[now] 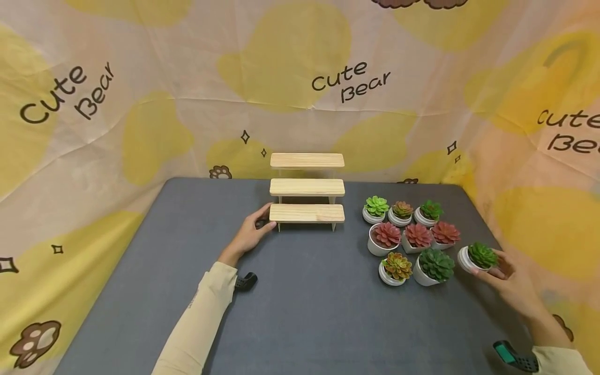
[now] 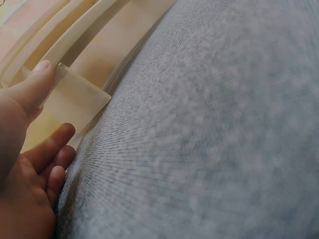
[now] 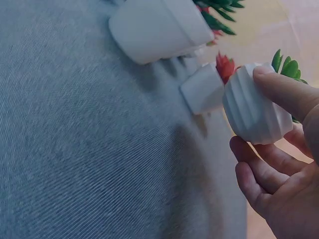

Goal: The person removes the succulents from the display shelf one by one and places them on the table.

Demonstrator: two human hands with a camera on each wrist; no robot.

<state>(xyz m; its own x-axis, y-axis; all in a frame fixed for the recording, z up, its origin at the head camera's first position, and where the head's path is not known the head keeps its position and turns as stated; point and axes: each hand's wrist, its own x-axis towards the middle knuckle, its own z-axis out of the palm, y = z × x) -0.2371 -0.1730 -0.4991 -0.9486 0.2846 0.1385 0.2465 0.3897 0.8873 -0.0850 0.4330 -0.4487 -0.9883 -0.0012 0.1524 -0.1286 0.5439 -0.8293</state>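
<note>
My left hand (image 1: 249, 233) grips the left end of the lowest step of a three-tier wooden display stand (image 1: 307, 212). In the left wrist view the thumb lies along the step's end beside a clear side panel (image 2: 77, 97), with the lower fingers curled below. My right hand (image 1: 517, 286) holds a green potted succulent (image 1: 482, 255) between thumb and fingers. Its ridged white pot (image 3: 256, 107) is tilted and raised over the table, with a shadow below. Just left of it are a dark green succulent (image 1: 436, 265) and a red one (image 1: 444, 234), both in white pots.
More potted succulents stand in rows at the right, among them a bright green one (image 1: 376, 207), a red one (image 1: 386, 236) and a yellow-orange one (image 1: 397, 266). A patterned cloth backdrop (image 1: 281, 67) rises behind and beside the grey table (image 1: 300, 312).
</note>
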